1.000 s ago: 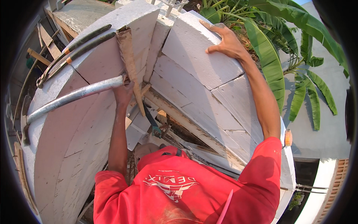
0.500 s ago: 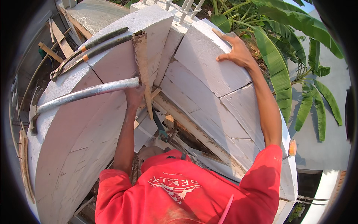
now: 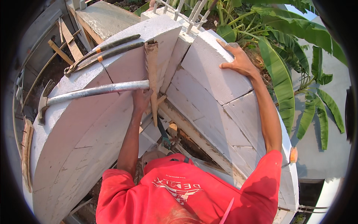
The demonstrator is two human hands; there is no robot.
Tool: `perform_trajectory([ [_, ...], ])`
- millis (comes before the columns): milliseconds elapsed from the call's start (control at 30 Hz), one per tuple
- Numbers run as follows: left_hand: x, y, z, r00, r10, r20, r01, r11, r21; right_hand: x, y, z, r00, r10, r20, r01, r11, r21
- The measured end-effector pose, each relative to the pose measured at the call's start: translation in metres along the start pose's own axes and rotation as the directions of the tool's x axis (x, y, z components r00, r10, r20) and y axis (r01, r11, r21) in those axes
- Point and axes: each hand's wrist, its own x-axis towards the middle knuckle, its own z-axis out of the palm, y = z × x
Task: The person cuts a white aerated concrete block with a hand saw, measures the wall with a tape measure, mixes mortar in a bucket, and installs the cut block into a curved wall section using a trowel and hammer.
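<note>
My right hand lies with its fingers spread over the upper edge of a large white block at the top of the right wall. My left hand is against the left wall, just under the end of a hammer's metal handle and beside an upright wooden board; its fingertips are hidden, so its grip cannot be made out. The claw hammer rests across the left wall's top, its head at the outer edge. Farther along lie long black-handled pincers with orange bands.
The left wall and right wall of white blocks meet at a corner with upright steel bars. A green-handled tool is down between them. Banana leaves hang beyond the right wall. An orange string reel sits on its edge.
The view has shifted slightly, so the walls and tools appear a little farther right and lower. Both hands keep their places against the walls.
</note>
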Motion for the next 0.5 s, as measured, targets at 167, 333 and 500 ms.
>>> perform_trajectory([
  [167, -0.018, 0.021, 0.016, 0.989, -0.003, 0.146, 0.036, 0.974, -0.223, -0.044, -0.032, 0.001, 0.875, -0.137, -0.465, 0.088, 0.988, -0.126],
  [333, -0.041, 0.069, 0.041, 0.942, 0.079, 0.327, -0.001, 0.972, -0.233, -0.162, -0.071, 0.080, 0.717, -0.018, -0.697, 0.213, 0.957, 0.195],
  [500, -0.065, 0.129, 0.060, 0.859, 0.226, 0.460, 0.064, 0.843, -0.534, -0.257, -0.086, 0.227, 0.835, 0.505, -0.219, -0.274, 0.726, 0.631],
])
